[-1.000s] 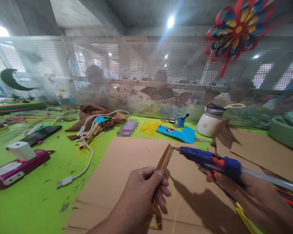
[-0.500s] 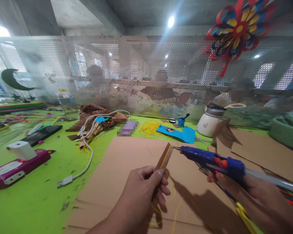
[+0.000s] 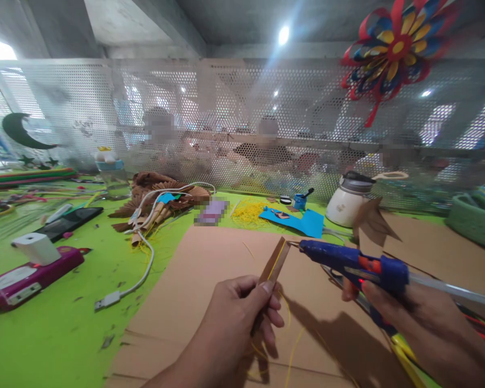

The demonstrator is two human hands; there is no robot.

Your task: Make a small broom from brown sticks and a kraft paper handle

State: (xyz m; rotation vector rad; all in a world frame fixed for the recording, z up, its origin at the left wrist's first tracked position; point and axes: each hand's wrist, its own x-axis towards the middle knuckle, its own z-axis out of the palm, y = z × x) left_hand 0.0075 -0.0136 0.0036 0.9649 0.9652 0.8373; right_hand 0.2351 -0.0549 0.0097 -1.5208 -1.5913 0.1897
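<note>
My left hand [image 3: 242, 310] pinches a narrow brown paper strip [image 3: 275, 264] with a yellow thread running along it, held upright over a brown cardboard sheet [image 3: 202, 285]. My right hand [image 3: 404, 312] grips a blue hot glue gun [image 3: 353, 263] with an orange trigger. The gun's metal nozzle touches the top end of the strip. A clear glue stick juts out of the gun's back toward the right edge. Loose yellow thread hangs below my left fingers.
A green table [image 3: 64, 302] holds a white USB cable [image 3: 137, 275], a pink case with a white charger [image 3: 32, 264], a black phone [image 3: 70, 222], brown paper fans [image 3: 157, 194], blue paper [image 3: 295, 220], a white kettle [image 3: 350, 199] and a green basket [image 3: 475, 215]. People sit behind a perforated screen [image 3: 234, 118].
The glue gun and my right hand have drifted slightly to the right and upward. The strip and my left hand have barely moved.
</note>
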